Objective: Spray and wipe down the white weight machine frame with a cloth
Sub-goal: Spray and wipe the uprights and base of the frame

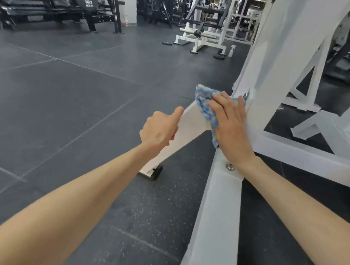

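Near the middle of the frame, the right hand (230, 126) lies flat with its fingers (219, 106) spread and extended, pressing a blue and white cloth (206, 107) against the white weight machine frame (276, 55) where a sloping leg (180, 136) meets the upright. The left hand (160, 129) is curled loosely around the upper edge of that leg, thumb pointing up along it, just beside the cloth. A spray bottle (232, 50) stands on the dark rubber floor (69, 86) in the upper right, well apart from both hands.
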Available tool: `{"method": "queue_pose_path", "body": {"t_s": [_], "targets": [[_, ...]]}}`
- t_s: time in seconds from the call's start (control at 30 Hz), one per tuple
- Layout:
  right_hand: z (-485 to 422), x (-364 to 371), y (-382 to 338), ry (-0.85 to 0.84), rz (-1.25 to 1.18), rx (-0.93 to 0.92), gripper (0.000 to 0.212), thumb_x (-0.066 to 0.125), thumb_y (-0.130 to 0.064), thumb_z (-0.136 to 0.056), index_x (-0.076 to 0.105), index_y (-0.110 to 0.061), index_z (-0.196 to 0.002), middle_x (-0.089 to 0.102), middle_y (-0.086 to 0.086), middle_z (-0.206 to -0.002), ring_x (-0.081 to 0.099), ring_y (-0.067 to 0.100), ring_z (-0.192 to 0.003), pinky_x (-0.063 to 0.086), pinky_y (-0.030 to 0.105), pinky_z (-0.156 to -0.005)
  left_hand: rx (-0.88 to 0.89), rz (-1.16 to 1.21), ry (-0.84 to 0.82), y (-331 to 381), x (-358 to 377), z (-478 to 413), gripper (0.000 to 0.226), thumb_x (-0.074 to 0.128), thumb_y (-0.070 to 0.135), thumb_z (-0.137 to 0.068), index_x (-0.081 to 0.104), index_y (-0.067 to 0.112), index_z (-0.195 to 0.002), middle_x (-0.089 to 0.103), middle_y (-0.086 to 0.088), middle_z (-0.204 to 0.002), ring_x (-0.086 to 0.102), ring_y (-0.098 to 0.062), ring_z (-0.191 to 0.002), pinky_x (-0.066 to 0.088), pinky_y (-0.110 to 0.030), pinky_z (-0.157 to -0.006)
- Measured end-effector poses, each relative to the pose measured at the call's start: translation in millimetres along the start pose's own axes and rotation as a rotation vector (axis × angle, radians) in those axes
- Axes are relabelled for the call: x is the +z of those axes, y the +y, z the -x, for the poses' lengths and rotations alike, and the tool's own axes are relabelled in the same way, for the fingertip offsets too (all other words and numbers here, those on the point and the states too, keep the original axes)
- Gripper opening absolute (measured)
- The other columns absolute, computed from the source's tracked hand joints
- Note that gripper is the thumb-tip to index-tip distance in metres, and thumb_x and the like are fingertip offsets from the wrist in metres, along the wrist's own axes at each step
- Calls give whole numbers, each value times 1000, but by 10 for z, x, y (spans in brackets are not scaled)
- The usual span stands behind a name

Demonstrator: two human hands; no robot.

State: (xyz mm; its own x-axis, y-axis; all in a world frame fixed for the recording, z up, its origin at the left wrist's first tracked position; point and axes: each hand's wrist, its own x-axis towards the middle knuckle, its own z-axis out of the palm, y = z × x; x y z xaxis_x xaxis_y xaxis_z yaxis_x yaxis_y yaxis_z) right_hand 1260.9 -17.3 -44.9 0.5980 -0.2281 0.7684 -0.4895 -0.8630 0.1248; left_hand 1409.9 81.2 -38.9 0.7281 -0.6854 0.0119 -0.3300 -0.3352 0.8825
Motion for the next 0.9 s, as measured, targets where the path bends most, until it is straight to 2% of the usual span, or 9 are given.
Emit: {"method": "queue_pose_path", "body": {"t_s": [0.1,0.23,0.33,0.4,0.57,0.63,0.73,0.8,0.9], "targets": [[14,109,-9,29,198,-20,59,67,4,-77,45,-9,-131,45,9,-140,30,26,-137,6,47,-116,105,-38,143,-103,56,46,48,33,56,-73,49,14,-58,53,0,-54,49,-21,-49,50,-35,-73],[6,151,9,26,356,-76,53,59,-7,-84,46,-10,-135,43,8,-144,32,27,-137,10,51,-115,24,-9,33,-160,123,46,52,40,53,-85,53,14,-54,58,3,-46,55,-19,-41,46,-29,-66],[40,190,35,19,440,-160,58,55,-4,-85,39,-10,-141,38,9,-148,30,28,-139,13,55,-113,25,-3,120,-145,141,48,49,41,51,-83,55,12,-56,58,2,-46,55,-21,-43,44,-29,-63],[17,241,36,11,490,-209,61,51,1,-85,35,-9,-143,37,9,-149,27,29,-139,10,57,-112,-10,40,167,-195,127,15,50,40,50,-84,55,11,-56,58,2,-47,54,-21,-43,42,-29,-62],[-34,602,-152,1,556,-373,50,22,5,-94,47,-6,-136,46,11,-143,34,30,-135,8,57,-112,-160,127,92,-461,-56,-16,55,42,53,-86,52,13,-49,57,1,-46,52,-22,-41,42,-31,-66],[-26,877,-264,-76,571,-497,55,11,2,-96,52,-6,-132,51,10,-138,42,30,-131,9,54,-112,-193,109,108,-612,-192,-57,57,44,54,-86,52,14,-47,55,2,-44,51,-22,-40,43,-31,-67],[131,1416,-528,-251,597,-776,51,25,-8,-89,54,-8,-131,52,9,-135,43,30,-130,21,53,-113,-246,125,140,-879,-401,-152,60,46,55,-86,51,15,-42,54,1,-41,50,-23,-39,50,-35,-73],[256,1780,-751,-386,576,-889,51,30,-14,-90,41,-5,-139,41,12,-143,32,33,-136,18,51,-115,-280,144,138,-1083,-503,-210,62,47,56,-85,50,16,-37,53,0,-40,48,-24,-38,48,-35,-71],[421,2158,-1070,-638,545,-910,57,32,-19,-99,10,2,-147,13,16,-155,7,36,-143,-1,46,-116,-354,194,118,-1284,-550,-232,57,46,61,-73,49,15,-39,52,-2,-42,45,-25,-39,41,-35,-67]]}}
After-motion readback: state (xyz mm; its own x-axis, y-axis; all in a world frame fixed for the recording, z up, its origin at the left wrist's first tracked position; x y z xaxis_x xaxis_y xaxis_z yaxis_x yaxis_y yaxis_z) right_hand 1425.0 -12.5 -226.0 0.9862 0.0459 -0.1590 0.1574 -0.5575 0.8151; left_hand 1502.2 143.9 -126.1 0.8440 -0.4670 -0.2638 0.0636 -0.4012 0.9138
